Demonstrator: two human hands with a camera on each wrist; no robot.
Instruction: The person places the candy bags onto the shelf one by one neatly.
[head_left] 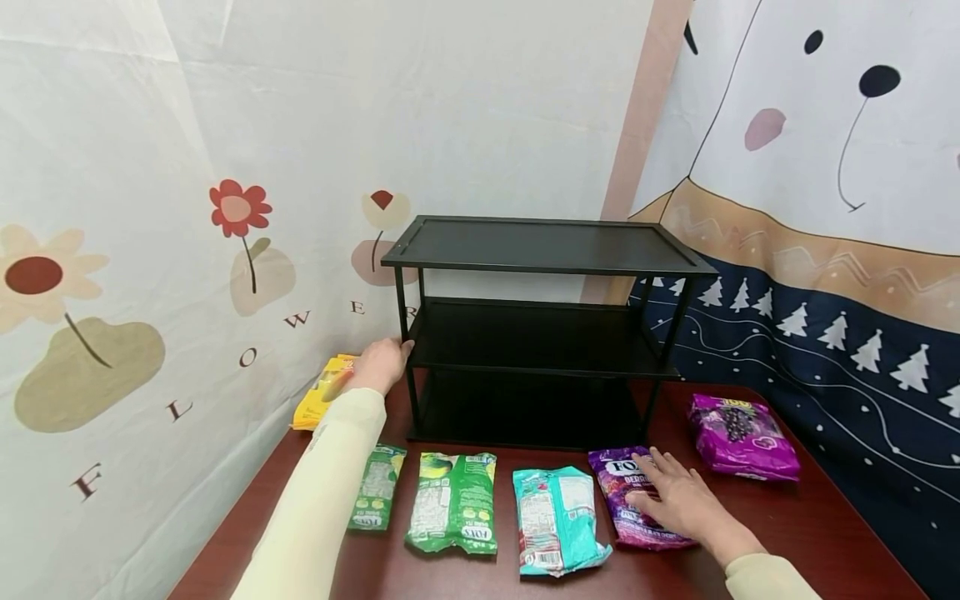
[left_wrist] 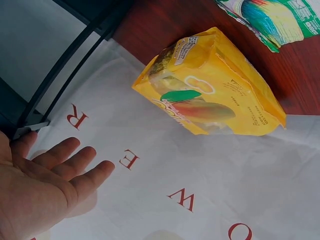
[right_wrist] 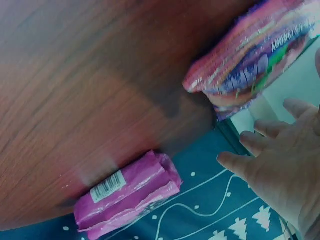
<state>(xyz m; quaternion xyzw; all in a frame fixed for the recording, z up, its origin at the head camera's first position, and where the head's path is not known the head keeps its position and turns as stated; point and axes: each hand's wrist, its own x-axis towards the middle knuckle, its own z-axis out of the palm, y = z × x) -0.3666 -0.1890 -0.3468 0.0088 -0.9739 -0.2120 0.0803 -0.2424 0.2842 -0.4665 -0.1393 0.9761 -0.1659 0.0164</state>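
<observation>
A black three-tier shelf (head_left: 547, 246) stands on the table. My left hand (head_left: 381, 365) is at its left front post, level with the middle tier. In the left wrist view the fingers of that hand (left_wrist: 60, 180) are spread, with a fingertip right at the frame. Just beyond lies a yellow bag with a mango picture (left_wrist: 200, 107). Over a purple FOX'S berries candy bag (head_left: 617, 483) is my right hand (head_left: 682, 498), its fingers spread and partly covering the print. The right wrist view shows this bag (right_wrist: 250, 60) near the extended fingertips.
In front of the shelf lie a turquoise bag (head_left: 555, 517) and two green candy bags, one (head_left: 453, 504) left of it and another (head_left: 378, 487) partly behind my left sleeve. A magenta grape bag (head_left: 742, 437) sits at the right. Printed cloth hangs behind the dark red table (head_left: 817, 546).
</observation>
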